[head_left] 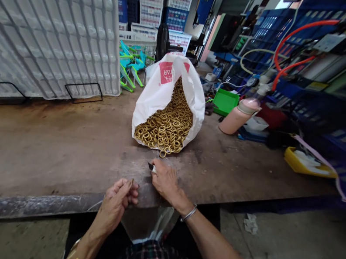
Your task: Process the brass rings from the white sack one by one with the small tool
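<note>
My left hand (pixel 119 195) is closed just over the table's front edge, its thumb and fingers pinched on a small brownish-gold ring (pixel 131 182), seen almost edge-on and partly covered. In my right hand (pixel 166 180), to the right and a little farther out, is a small knife (pixel 151 166); its short dark blade points left and a bit of pale handle shows. Beyond both hands, a white plastic bag (pixel 148 99) lies with its mouth towards me, full of gold-coloured rings (pixel 167 124). One loose ring (pixel 162 154) rests at the bag's lip.
White ribbed trays (pixel 55 21) stand in black wire holders (pixel 83 91) at the left. To the right are a pink bottle (pixel 237 118), a green tray (pixel 225 102) and a yellow tray (pixel 309 165). A clear bag (pixel 157 224) hangs below the table edge.
</note>
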